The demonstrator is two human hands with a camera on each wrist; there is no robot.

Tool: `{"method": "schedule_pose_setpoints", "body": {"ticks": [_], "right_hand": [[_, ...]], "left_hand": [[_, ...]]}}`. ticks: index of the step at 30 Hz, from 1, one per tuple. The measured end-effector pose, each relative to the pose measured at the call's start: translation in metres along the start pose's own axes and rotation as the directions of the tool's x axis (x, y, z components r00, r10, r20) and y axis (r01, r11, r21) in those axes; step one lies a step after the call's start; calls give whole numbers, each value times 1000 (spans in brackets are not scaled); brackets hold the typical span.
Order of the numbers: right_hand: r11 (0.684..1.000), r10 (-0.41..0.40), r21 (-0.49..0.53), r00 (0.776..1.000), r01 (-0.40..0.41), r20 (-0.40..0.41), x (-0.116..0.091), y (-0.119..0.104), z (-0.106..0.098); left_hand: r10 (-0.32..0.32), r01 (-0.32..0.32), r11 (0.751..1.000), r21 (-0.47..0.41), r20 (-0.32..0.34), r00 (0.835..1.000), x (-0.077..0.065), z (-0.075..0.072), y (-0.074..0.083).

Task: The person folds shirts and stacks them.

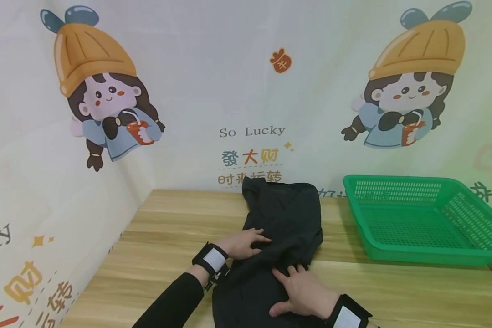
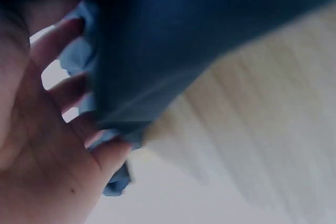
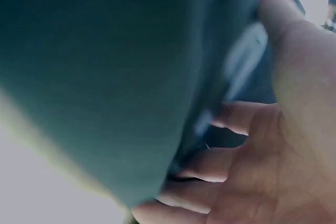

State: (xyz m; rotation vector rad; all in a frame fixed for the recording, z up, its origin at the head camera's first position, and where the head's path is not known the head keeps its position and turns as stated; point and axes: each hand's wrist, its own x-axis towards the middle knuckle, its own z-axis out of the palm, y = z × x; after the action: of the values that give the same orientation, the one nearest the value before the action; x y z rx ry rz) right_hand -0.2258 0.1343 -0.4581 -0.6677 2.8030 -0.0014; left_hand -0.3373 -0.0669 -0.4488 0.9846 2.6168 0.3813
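Observation:
A length of black cloth (image 1: 284, 214), perhaps a garment, lies bunched and folded from the table's back edge down to the bottom of the head view. My left hand (image 1: 243, 243) touches its left side with fingers stretched across a fold. Lower and to the right, my right hand (image 1: 305, 291) rests on the cloth, fingers spread and thumb apart. In the left wrist view the fingers of my left hand (image 2: 58, 145) reach along the blurred fabric (image 2: 157, 40). Part of the fingers of my right hand (image 3: 252, 166) is hidden by the cloth (image 3: 100, 77) in the right wrist view.
A green perforated plastic basket (image 1: 373, 253) stands at the right on the wood-grain table (image 1: 164, 237). Behind the table hangs a pale printed backdrop (image 1: 213, 82) with cartoon figures, which also covers the left side.

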Motion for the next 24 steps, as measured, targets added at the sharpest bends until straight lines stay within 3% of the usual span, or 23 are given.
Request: {"method": "schedule_pose_setpoints", "body": {"ticks": [4, 7, 9, 11, 13, 16, 18, 20, 24], "right_hand": [[998, -61, 12, 992, 62, -107, -15, 11, -14], [979, -200, 11, 961, 206, -194, -31, 27, -24], [941, -330, 6, 922, 338, -202, -40, 39, -25], [890, -443, 45, 885, 453, -140, -47, 49, -20], [835, -543, 68, 838, 545, -52, -51, 60, -7], [777, -629, 86, 775, 624, 65, -54, 67, 11], [747, -664, 84, 742, 659, 90, -55, 68, 22], [735, -679, 79, 730, 674, 80, -57, 65, 25], [718, -696, 25, 718, 696, -20, -56, 62, 30]], "left_hand": [[61, -60, 998, 9, -130, 990, -38, -8, 11], [132, -120, 989, 90, -152, 979, -74, -13, 26], [193, -172, 970, 174, -115, 974, -97, -11, 35], [258, -244, 942, 231, -31, 966, -115, -4, 41], [325, -330, 907, 261, 63, 944, -128, 8, 42], [418, -452, 841, 298, 172, 892, -138, 31, 38], [462, -501, 799, 332, 194, 866, -140, 46, 34], [493, -520, 771, 368, 173, 853, -140, 56, 30], [522, -508, 769, 388, 76, 849, -133, 64, 28]]}}
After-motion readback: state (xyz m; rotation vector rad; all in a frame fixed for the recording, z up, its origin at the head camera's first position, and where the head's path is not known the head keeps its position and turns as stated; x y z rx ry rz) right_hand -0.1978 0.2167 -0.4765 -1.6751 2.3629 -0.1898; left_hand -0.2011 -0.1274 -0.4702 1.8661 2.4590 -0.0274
